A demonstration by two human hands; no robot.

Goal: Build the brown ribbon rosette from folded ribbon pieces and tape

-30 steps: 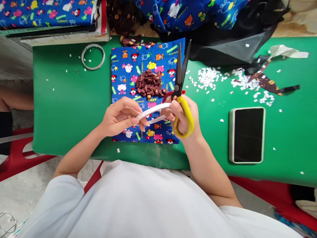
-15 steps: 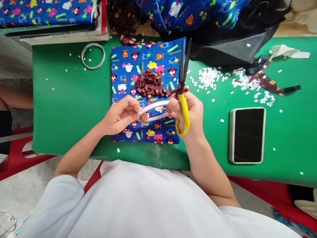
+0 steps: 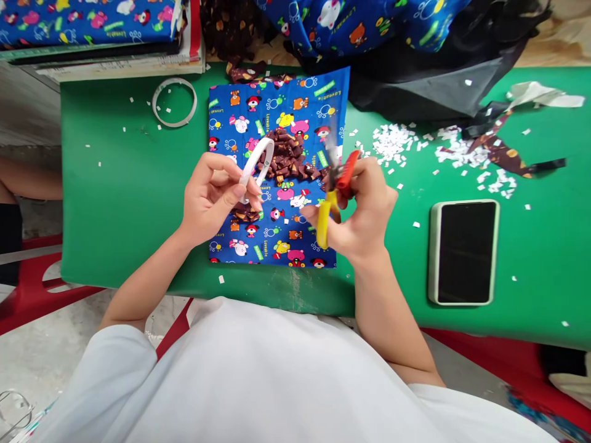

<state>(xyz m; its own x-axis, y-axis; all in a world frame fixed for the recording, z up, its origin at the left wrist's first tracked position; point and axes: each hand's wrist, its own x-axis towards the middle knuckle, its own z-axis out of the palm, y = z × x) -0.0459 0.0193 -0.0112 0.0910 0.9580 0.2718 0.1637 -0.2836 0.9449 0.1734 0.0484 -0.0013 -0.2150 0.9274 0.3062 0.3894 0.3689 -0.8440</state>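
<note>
My left hand [image 3: 215, 194] pinches a white ring-shaped band [image 3: 255, 161], tilted up above the blue cloth. The scissors [image 3: 333, 200], with one yellow and one red handle loop, are held in my right hand [image 3: 369, 212]; their blades are blurred and point away from me. Under both hands lies a folded blue cloth [image 3: 295, 249] printed with cartoon animals. On it sits a pile of small cut brown pieces [image 3: 289, 154], partly hidden behind the white band. A brown scrap [image 3: 248, 213] shows just below my left fingers.
Another white ring [image 3: 174, 103] lies on the green table [image 3: 124, 215] at left. White paper bits [image 3: 392, 144] and brown strips [image 3: 501, 154] are scattered at right. A phone [image 3: 466, 252] lies nearer me. Black fabric [image 3: 410, 92] and a stack of printed cloth [image 3: 92, 24] line the back.
My right hand has let go of the white band and moved right with the scissors, now turned and spread. My left hand has drawn the band left and tilted it upward.
</note>
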